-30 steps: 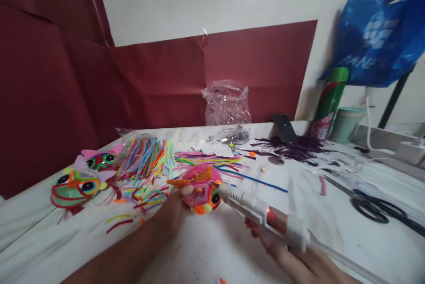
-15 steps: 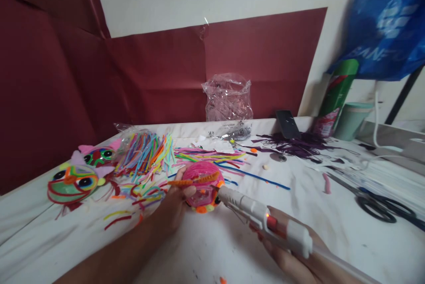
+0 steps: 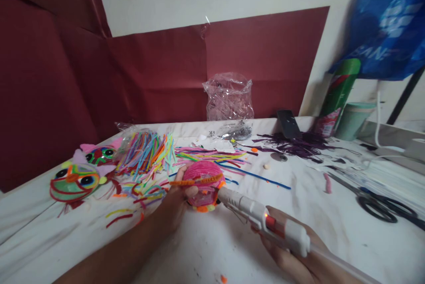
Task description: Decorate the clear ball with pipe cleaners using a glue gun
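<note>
In my left hand is a round pink craft piece, its surface covered with pipe cleaner and its lower edge showing orange and yellow bits. An orange pipe cleaner lies across it, one end sticking out to the left past my thumb. My right hand grips a white hot glue gun with a small lit orange light. The gun's nozzle is at the right side of the pink piece; whether it touches cannot be made out. A clear glue stick runs out of the gun's back.
Two finished-looking animal faces lie at left beside bundled pipe cleaners. Scissors rest at right. Purple strands, a phone-like dark slab, a clear plastic bag and a green cup stand at the back.
The orange pipe cleaner has shifted slightly to the right across the pink piece. The glue gun has moved a little to the left; both hands keep their holds.
</note>
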A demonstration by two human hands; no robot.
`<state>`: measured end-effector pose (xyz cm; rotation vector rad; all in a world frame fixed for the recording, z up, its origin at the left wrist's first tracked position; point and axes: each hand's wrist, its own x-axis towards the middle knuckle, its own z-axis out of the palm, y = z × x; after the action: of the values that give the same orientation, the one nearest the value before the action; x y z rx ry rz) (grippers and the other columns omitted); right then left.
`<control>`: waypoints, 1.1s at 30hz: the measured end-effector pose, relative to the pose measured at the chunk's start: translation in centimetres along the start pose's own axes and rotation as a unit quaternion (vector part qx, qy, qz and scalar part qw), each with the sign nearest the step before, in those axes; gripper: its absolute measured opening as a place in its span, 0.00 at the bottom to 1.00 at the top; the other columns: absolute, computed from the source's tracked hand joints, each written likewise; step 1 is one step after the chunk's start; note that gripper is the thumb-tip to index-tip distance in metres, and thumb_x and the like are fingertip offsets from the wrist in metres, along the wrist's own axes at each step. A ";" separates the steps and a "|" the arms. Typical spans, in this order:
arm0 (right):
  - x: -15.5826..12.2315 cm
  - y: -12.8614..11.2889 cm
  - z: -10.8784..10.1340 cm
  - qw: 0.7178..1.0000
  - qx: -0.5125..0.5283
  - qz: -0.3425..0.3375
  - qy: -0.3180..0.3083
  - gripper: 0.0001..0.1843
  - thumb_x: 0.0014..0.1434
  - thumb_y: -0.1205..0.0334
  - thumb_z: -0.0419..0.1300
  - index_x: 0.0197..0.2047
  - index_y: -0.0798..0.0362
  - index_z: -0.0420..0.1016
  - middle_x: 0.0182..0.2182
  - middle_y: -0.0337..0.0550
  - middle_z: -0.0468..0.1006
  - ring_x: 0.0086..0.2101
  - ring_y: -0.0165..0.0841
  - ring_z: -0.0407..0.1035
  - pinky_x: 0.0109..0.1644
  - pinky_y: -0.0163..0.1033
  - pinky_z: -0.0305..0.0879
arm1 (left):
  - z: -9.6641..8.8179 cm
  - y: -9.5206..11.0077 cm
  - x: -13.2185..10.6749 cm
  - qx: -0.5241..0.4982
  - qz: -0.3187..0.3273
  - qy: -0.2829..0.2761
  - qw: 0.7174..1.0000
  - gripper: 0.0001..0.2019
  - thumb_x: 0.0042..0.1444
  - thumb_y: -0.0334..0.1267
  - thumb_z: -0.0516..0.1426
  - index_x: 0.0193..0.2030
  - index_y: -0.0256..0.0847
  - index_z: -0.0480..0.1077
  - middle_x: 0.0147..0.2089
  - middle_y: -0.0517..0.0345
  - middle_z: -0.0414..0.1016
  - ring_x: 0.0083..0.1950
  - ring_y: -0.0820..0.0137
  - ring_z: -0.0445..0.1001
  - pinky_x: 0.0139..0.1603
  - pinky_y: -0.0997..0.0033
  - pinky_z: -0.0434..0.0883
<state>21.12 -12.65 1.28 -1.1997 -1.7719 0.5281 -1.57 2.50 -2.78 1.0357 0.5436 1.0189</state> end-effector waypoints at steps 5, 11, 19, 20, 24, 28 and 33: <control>-0.2 0.1 -0.1 1.000 0.016 -0.008 0.008 0.09 0.59 0.53 0.52 0.36 0.42 0.72 0.25 0.41 0.73 0.24 0.39 0.70 0.28 0.43 0.71 | 0.6 0.3 0.0 0.010 0.029 -0.006 0.999 0.35 0.39 0.38 0.68 0.57 0.39 0.67 0.45 0.47 0.81 0.51 0.50 0.77 0.50 0.53 0.74; -0.2 0.2 -0.1 1.000 0.023 0.002 0.009 0.10 0.59 0.52 0.50 0.36 0.41 0.71 0.25 0.41 0.73 0.25 0.40 0.71 0.28 0.44 0.71 | 0.8 0.5 -0.2 0.013 0.035 -0.001 0.999 0.36 0.41 0.37 0.67 0.60 0.39 0.64 0.46 0.46 0.80 0.53 0.52 0.76 0.53 0.53 0.73; -0.1 0.1 0.0 1.000 0.003 -0.013 0.005 0.07 0.59 0.55 0.53 0.33 0.43 0.72 0.27 0.42 0.75 0.25 0.38 0.71 0.29 0.43 0.72 | 0.8 0.5 -0.3 0.017 0.039 -0.009 0.999 0.41 0.41 0.36 0.67 0.63 0.42 0.58 0.51 0.44 0.78 0.49 0.52 0.78 0.46 0.55 0.76; -0.1 0.1 0.1 1.000 -0.001 -0.014 0.005 0.07 0.59 0.55 0.54 0.33 0.43 0.72 0.27 0.42 0.75 0.25 0.37 0.71 0.29 0.42 0.72 | 0.9 0.5 -0.3 0.015 0.035 -0.009 0.999 0.41 0.41 0.36 0.67 0.64 0.43 0.57 0.52 0.44 0.77 0.49 0.52 0.78 0.46 0.55 0.76; -0.1 0.2 0.2 1.000 -0.015 -0.019 -0.002 0.07 0.60 0.59 0.54 0.31 0.46 0.70 0.25 0.39 0.73 0.23 0.34 0.70 0.27 0.37 0.71 | 1.0 0.6 -0.5 0.013 0.047 -0.012 0.999 0.45 0.40 0.36 0.68 0.66 0.45 0.54 0.53 0.45 0.76 0.48 0.54 0.78 0.46 0.57 0.76; -0.1 0.3 0.4 0.999 -0.019 -0.027 0.006 0.07 0.61 0.59 0.54 0.32 0.47 0.69 0.25 0.40 0.73 0.24 0.33 0.69 0.28 0.35 0.71 | 0.9 0.6 -0.5 0.010 0.060 -0.029 0.998 0.45 0.42 0.35 0.67 0.66 0.44 0.53 0.53 0.44 0.76 0.47 0.55 0.79 0.47 0.55 0.75; 0.0 0.2 0.0 0.999 -0.031 -0.027 0.011 0.07 0.61 0.63 0.54 0.31 0.47 0.70 0.24 0.40 0.73 0.23 0.34 0.70 0.27 0.36 0.71 | 0.7 0.5 -0.2 0.008 0.051 -0.010 0.999 0.42 0.41 0.36 0.68 0.64 0.42 0.57 0.49 0.44 0.79 0.48 0.53 0.78 0.48 0.54 0.74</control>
<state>21.19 -12.60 1.10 -1.1926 -1.8076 0.4296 -1.38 2.07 -2.02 1.0965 0.4862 1.0947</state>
